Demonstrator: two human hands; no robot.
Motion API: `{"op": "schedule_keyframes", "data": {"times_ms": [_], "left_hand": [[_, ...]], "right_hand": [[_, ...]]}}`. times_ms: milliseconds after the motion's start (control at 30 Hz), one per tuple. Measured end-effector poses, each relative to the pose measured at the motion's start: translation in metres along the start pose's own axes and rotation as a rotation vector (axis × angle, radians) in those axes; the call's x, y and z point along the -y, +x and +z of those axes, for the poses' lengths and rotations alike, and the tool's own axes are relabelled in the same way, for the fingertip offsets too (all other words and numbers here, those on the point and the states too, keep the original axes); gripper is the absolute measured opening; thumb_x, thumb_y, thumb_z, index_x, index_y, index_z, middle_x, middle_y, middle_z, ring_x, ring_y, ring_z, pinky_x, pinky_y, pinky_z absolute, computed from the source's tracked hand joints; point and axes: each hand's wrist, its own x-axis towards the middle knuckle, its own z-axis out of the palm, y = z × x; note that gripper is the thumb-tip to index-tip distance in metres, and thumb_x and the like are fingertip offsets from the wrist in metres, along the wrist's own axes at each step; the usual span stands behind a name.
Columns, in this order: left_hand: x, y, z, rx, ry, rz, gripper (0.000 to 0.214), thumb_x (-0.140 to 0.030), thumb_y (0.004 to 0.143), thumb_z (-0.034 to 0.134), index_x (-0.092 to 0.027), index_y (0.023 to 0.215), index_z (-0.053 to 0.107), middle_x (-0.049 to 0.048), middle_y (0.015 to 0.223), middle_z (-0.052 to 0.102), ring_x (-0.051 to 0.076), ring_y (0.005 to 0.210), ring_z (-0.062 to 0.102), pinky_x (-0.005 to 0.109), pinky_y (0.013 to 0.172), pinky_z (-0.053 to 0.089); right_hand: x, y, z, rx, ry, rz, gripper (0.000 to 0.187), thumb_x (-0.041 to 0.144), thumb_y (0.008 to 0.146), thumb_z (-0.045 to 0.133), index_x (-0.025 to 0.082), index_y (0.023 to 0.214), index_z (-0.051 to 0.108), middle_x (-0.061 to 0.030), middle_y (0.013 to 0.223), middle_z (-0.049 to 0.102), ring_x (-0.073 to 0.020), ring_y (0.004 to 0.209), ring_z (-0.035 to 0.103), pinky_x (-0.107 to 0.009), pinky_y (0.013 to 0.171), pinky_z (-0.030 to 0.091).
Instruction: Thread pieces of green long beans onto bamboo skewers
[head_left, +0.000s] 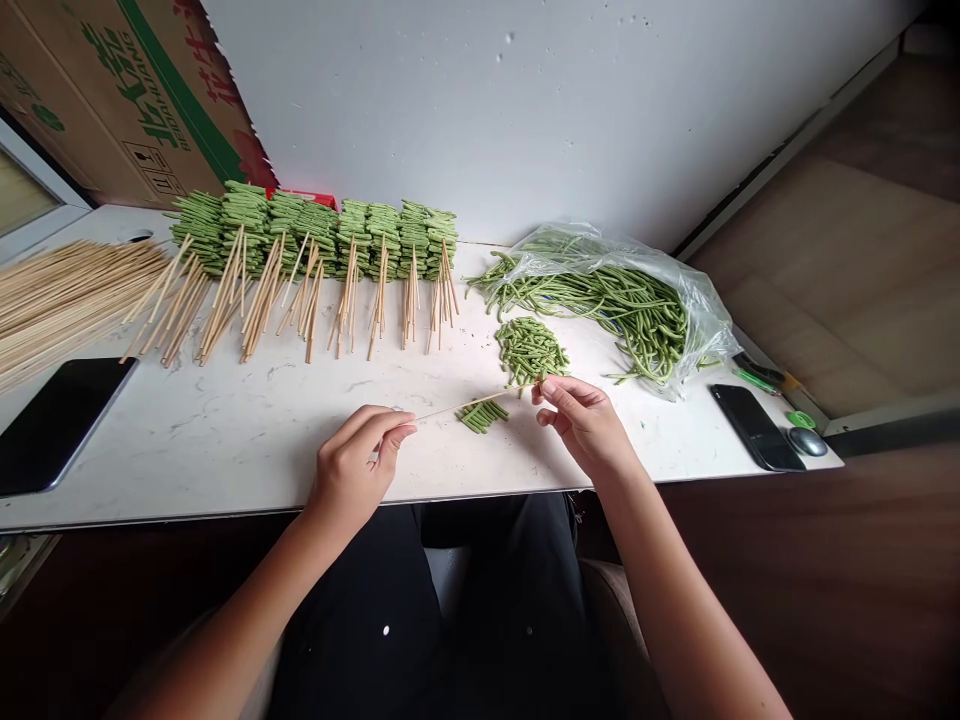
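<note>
1. Cardboard box (112, 100): stood at the far left corner, behind the white marble-patterned tabletop (225, 440).
2. Bundle of loose bamboo skewers (67, 310): lay at the left end of the tabletop, its sticks fanning toward the row of stacks.
3. Black tablet (52, 425): lay flat just below that bundle, near the tabletop's front edge.
4. Bean-threaded skewers (315, 225): formed a long row of stacks against the wall, with bare stick ends pointing toward the person.
5. Left hand (352, 465): rested just above the front edge, with fingers curled narrowly around the left end of the skewer.
6. Bamboo skewer (472, 404): spanned the gap between both hands, above the tabletop; its long axis ran nearly side to side, rising slightly toward the right.
7. Small pile of cut long beans (481, 416): lay directly beneath the skewer.
8. Right hand (581, 425): pinched the skewer's right end narrowly between thumb and fingertips.
9. Larger pile of cut long beans (531, 350): lay just beyond the right hand.
10. Clear plastic bag (697, 320): lay to the right, with whole long beans (585, 295) spilling from its mouth toward the left.
11. Black smartphone (756, 428): lay flat near the right end of the tabletop.
</note>
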Motion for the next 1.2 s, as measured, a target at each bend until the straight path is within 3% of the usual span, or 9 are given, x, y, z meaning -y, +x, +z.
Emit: {"op": "schedule_keyframes", "data": {"times_ms": [233,633,933,1200], "left_hand": [[-0.001,-0.001,-0.001,0.012,0.003,0.024,0.014,-0.006,0.097,0.067,-0.018,0.099,0.074,0.0019,0.089,0.075,0.013,0.082,0.071,0.023,0.076,0.057],[0.003,-0.004,0.001,0.04,0.028,0.023,0.025,-0.003,0.101,0.052,-0.017,0.095,0.073,0.002,0.083,0.072,0.012,0.075,0.071,0.022,0.071,0.057],[0.006,-0.006,0.001,0.064,-0.005,-0.002,0.037,0.008,0.09,0.042,-0.016,0.094,0.071,0.0023,0.082,0.072,0.013,0.076,0.073,0.023,0.074,0.061],[0.007,-0.007,0.002,0.097,0.004,-0.022,0.043,0.01,0.081,0.037,-0.016,0.092,0.069,0.0009,0.082,0.074,0.012,0.07,0.073,0.021,0.068,0.06]], "right_hand": [[-0.003,-0.001,0.009,-0.102,0.095,-0.013,0.015,0.038,0.077,0.09,0.025,0.079,0.082,-0.0022,0.083,0.066,-0.0139,0.081,0.055,-0.022,0.058,0.043],[-0.011,-0.002,0.012,-0.105,0.021,-0.081,0.013,0.036,0.076,0.09,0.026,0.081,0.083,-0.0018,0.082,0.07,-0.0134,0.071,0.054,-0.028,0.06,0.045],[-0.009,-0.007,0.017,-0.106,-0.069,-0.106,0.023,0.044,0.075,0.091,0.026,0.083,0.08,-0.001,0.082,0.071,-0.0124,0.061,0.053,-0.034,0.063,0.049],[-0.006,-0.014,0.027,-0.079,-0.099,-0.149,0.017,0.038,0.077,0.09,0.025,0.079,0.08,-0.0032,0.092,0.072,-0.0124,0.064,0.053,-0.033,0.062,0.047]]}}
